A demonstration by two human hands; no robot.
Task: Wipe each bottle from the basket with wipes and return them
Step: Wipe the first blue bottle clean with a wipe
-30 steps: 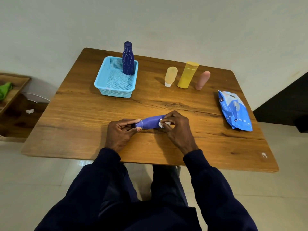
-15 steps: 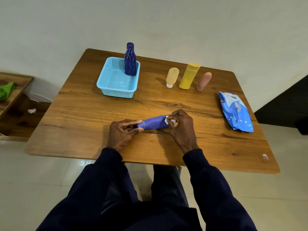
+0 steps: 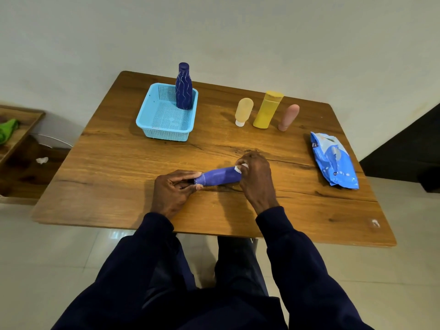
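Wooden table (image 3: 123,167) against pale wall (image 3: 262,32), tiled floor (image 3: 47,258)

Right hand (image 3: 256,177) with wipe (image 3: 239,168) farther along the purple bottle (image 3: 217,176) than before, more body bare.

A wooden table (image 3: 114,186) fills mid-frame before a pale wall (image 3: 238,32). At far left a shelf (image 3: 22,126) holds a green cloth (image 3: 7,131), a white scrap (image 3: 42,160) below it.
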